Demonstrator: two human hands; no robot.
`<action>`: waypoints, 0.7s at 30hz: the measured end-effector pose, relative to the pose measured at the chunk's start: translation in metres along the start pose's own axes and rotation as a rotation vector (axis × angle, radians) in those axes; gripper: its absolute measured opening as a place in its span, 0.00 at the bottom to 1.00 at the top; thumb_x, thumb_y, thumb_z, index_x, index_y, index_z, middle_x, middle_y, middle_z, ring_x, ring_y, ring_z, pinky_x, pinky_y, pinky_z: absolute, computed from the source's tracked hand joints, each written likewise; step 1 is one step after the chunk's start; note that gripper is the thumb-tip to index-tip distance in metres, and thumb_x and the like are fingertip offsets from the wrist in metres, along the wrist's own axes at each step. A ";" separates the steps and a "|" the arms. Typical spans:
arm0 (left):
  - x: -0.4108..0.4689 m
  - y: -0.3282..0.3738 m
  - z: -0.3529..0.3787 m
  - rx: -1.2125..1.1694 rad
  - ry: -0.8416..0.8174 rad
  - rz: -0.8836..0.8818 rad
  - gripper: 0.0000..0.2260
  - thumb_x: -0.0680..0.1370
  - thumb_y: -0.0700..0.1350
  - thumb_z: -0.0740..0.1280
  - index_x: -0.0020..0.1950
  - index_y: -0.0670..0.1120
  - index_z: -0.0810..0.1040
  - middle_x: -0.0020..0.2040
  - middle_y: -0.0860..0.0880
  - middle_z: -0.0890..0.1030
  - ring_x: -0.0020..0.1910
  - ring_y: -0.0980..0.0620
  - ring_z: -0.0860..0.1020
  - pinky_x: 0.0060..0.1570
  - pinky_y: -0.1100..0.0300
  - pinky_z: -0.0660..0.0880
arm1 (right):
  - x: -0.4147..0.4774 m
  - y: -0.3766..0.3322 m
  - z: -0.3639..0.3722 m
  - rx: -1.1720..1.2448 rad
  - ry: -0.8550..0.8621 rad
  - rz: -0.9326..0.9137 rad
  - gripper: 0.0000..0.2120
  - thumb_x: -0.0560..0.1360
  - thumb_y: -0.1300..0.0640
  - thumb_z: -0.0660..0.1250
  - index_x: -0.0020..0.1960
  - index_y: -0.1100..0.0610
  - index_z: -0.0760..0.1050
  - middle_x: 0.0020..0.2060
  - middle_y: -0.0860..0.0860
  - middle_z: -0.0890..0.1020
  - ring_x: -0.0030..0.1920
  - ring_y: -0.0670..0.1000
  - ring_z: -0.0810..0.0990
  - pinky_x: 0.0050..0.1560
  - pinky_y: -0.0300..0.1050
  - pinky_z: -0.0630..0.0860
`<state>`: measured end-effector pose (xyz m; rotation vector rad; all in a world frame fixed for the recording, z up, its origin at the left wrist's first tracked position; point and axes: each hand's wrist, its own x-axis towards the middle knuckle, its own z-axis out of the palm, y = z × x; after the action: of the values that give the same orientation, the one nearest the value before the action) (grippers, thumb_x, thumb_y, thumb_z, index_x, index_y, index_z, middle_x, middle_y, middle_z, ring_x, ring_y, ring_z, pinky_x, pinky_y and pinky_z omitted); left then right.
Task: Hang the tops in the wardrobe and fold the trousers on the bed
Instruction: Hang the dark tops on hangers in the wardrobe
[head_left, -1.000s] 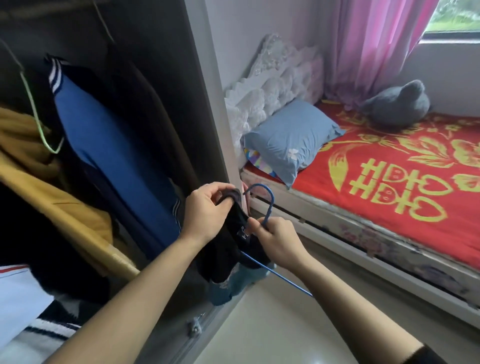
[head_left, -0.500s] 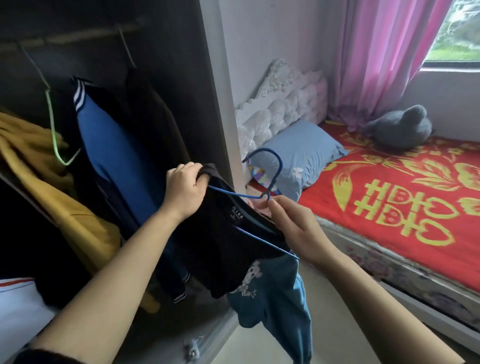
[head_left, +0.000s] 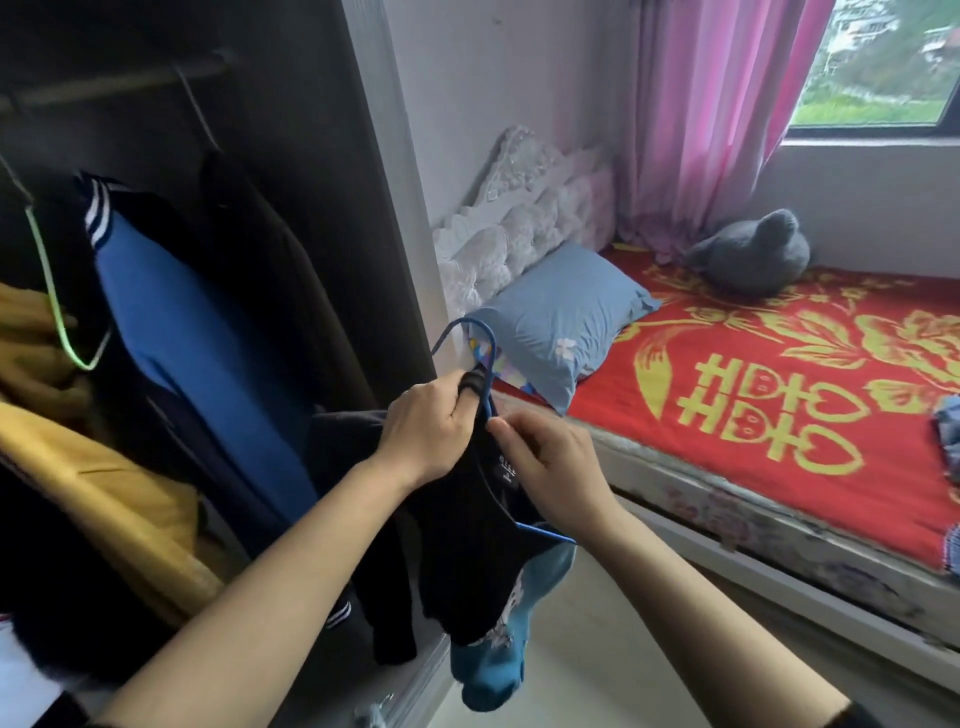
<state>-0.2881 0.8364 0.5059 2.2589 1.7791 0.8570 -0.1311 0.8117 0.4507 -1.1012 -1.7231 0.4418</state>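
Note:
A black top with blue lower parts hangs on a blue wire hanger in front of the open wardrobe. My left hand grips the top's collar at the hanger's neck. My right hand pinches the neckline and the hanger just below the hook. The hanger's right shoulder pokes out under my right wrist. Inside the wardrobe a rail carries a blue and dark jacket, a dark garment and a yellow one.
The bed with a red and yellow cover stands to the right, with a blue pillow and a grey plush toy. Some clothing lies at the bed's right edge. Pink curtain and window are behind. Pale floor lies between wardrobe and bed.
Both hands have come together at the hanger's neck. The top has been drawn over the hanger's left shoulder, and the view has shifted slightly.

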 end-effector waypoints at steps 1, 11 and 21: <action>0.000 -0.001 0.002 -0.019 0.033 -0.027 0.14 0.82 0.49 0.55 0.37 0.51 0.70 0.34 0.51 0.78 0.39 0.43 0.78 0.38 0.53 0.68 | -0.001 -0.001 -0.001 -0.041 0.057 -0.020 0.06 0.79 0.51 0.68 0.51 0.52 0.81 0.40 0.40 0.76 0.41 0.39 0.75 0.45 0.38 0.71; 0.022 0.013 -0.019 -0.243 0.316 -0.220 0.10 0.73 0.49 0.46 0.37 0.49 0.64 0.33 0.50 0.73 0.39 0.40 0.72 0.42 0.49 0.66 | -0.046 0.035 0.008 -0.301 -0.125 -0.229 0.19 0.77 0.48 0.67 0.64 0.56 0.76 0.56 0.49 0.79 0.55 0.49 0.79 0.54 0.45 0.77; 0.025 0.013 -0.027 -0.142 0.396 -0.164 0.16 0.72 0.60 0.67 0.38 0.48 0.71 0.29 0.53 0.76 0.31 0.52 0.76 0.37 0.54 0.74 | -0.026 0.065 0.002 -0.575 -0.571 -0.031 0.12 0.71 0.42 0.65 0.47 0.50 0.72 0.44 0.47 0.82 0.52 0.52 0.80 0.66 0.52 0.68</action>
<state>-0.2874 0.8492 0.5427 1.9223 1.9478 1.4230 -0.1008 0.8243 0.3894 -1.4388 -2.4650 0.2530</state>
